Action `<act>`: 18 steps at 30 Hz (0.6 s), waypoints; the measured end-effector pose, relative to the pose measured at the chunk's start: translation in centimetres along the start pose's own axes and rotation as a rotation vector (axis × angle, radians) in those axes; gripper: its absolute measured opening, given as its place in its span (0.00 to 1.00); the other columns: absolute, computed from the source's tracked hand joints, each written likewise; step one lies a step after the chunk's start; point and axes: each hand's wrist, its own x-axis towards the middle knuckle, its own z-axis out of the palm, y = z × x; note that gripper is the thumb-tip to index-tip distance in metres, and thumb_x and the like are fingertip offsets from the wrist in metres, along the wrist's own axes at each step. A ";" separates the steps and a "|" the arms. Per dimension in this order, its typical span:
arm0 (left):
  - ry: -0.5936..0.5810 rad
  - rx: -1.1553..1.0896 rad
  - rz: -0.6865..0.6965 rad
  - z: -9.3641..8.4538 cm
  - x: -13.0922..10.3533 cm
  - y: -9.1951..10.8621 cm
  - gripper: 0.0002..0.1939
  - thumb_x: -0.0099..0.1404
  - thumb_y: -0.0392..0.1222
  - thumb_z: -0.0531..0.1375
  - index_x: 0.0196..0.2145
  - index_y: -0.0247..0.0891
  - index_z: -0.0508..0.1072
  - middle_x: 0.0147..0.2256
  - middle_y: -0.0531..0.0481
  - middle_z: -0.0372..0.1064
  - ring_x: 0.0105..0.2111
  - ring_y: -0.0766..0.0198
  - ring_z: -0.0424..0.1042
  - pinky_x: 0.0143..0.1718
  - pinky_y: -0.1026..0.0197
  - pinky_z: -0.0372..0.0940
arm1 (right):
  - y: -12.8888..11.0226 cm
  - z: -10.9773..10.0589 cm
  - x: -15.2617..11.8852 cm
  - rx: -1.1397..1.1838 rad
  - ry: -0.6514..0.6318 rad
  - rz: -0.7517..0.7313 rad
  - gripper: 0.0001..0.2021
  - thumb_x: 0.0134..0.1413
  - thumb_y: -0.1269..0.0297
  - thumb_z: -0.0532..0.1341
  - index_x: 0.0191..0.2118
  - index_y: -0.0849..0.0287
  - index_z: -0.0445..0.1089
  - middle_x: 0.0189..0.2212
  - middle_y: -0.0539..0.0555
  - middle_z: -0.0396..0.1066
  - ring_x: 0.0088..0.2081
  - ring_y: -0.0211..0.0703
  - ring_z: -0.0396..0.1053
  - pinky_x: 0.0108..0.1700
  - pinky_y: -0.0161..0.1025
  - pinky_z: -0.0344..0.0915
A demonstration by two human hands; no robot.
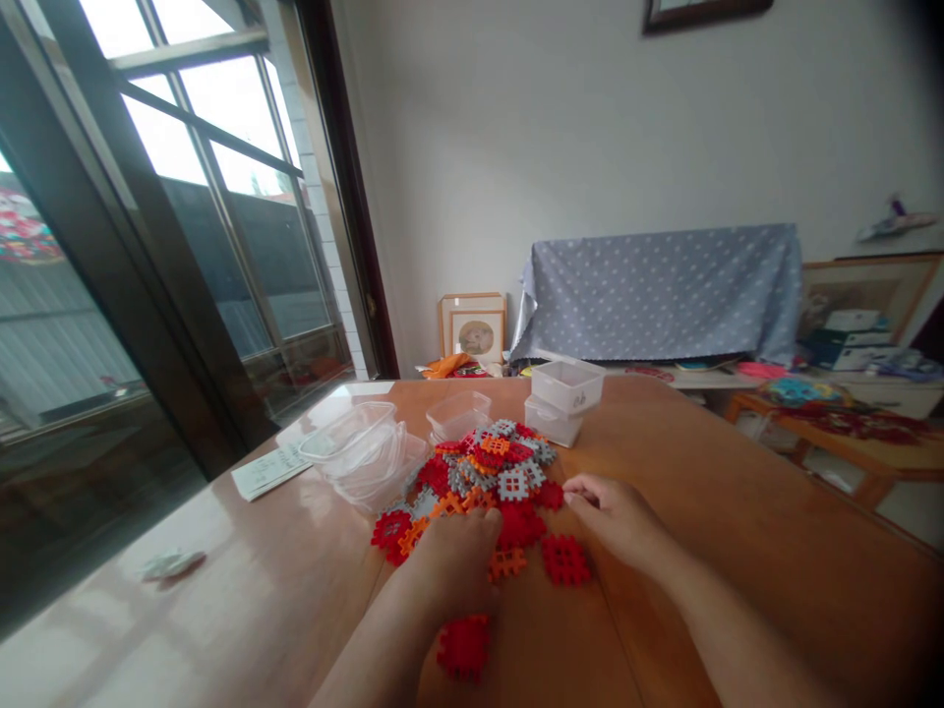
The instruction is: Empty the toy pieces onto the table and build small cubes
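A heap of red, orange and grey interlocking plastic pieces (512, 484) lies on the wooden table (664, 433). My left hand (461, 560) is over the near side of the heap, its fingers curled and their tips largely hidden; what it holds, if anything, cannot be made out. Just right of the heap is my right hand (609, 511), thumb and fingers closed together beside a red piece (550, 495), with any held object too small to tell. A red square piece (566, 560) and an orange piece (507, 563) lie between the hands. Another red piece (464, 648) is nearer me.
Clear plastic containers (361, 452) stand left of the heap, another clear container (458, 415) behind it. Stacked white boxes (566, 385) are at the back. Paper sheets (271, 470) and a small pale bundle (171, 563) lie on the left.
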 end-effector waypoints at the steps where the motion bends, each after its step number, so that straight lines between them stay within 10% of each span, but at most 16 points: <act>1: 0.009 -0.001 0.005 0.2 0.1 -0.1 0.23 0.46 0.43 0.68 0.42 0.43 0.70 0.43 0.43 0.73 0.42 0.44 0.75 0.41 0.52 0.67 | 0.1 0.0 0.0 -0.004 0.002 0.004 0.15 0.60 0.53 0.56 0.41 0.53 0.76 0.33 0.51 0.80 0.35 0.47 0.75 0.40 0.40 0.67; 10: 0.060 -0.124 0.030 -0.7 0.2 -0.9 0.15 0.53 0.29 0.55 0.39 0.42 0.67 0.46 0.44 0.72 0.42 0.54 0.73 0.39 0.58 0.64 | 1.5 1.2 0.6 -0.033 0.025 0.023 0.13 0.58 0.57 0.56 0.40 0.54 0.76 0.33 0.52 0.78 0.35 0.46 0.73 0.39 0.39 0.65; 18: 0.072 -0.120 -0.060 -0.9 -0.2 -2.5 0.08 0.54 0.39 0.60 0.35 0.44 0.68 0.35 0.49 0.73 0.33 0.56 0.72 0.30 0.61 0.56 | 0.0 1.1 0.1 -0.033 0.009 -0.022 0.11 0.59 0.58 0.57 0.39 0.54 0.75 0.34 0.52 0.76 0.37 0.46 0.72 0.40 0.39 0.65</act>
